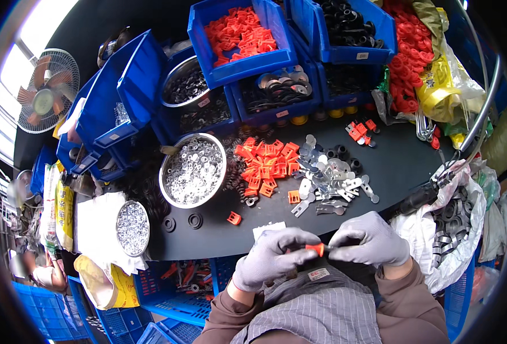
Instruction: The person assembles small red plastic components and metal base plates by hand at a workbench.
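Observation:
In front of my apron, my left hand (276, 258), in a grey glove, pinches a small orange-red plastic part (317, 249). My right hand (370, 239), gloved too, has its fingertips closed at the right end of that part. Something small and dark shows at those fingertips, too small to name. Beyond my hands lie a pile of orange plastic clips (269, 163), flat silver metal tabs (328, 180) and a few black rings (195, 221). One loose orange clip (234, 218) rests apart from the pile.
A steel bowl of small pale rings (223, 178) stands left of the clips, with a smaller bowl (147, 226) on white cloth. Blue bins (248, 71) line the back of the black table (230, 238). At right, a white bag (425, 275) holds metal rings.

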### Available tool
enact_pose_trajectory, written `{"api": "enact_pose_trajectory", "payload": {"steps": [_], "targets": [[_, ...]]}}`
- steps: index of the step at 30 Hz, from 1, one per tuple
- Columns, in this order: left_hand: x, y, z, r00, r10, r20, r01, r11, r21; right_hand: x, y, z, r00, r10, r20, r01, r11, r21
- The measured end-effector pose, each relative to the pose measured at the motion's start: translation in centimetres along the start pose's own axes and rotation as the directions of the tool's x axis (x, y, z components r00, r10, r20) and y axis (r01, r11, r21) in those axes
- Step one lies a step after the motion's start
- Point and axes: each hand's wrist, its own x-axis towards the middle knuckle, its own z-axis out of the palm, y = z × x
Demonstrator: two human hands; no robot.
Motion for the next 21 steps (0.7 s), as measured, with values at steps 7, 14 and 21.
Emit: {"api": "enact_pose_trajectory", "payload": {"steps": [7,14,21], "targets": [[3.6,-2.6,2.2,0.922,0.057,-0.384,-0.145,0.968,-0.206,5.0,5.8,-0.1,0.813,0.525,-0.252,-0.202,0.66,0.723],[5.0,-3.8,1.2,0.847,0.322,-0.422,-0.131,0.897,0.421,7.4,13.7,-4.4,0.682,-0.072,-0.728,-0.371,0.824,-0.429],[4.9,-4.6,1.8,0.842,0.33,-0.427,-0.109,0.879,0.465,6.8,11.2,-1.6,0.879,0.053,-0.474,-0.4,0.624,-0.672]]}}
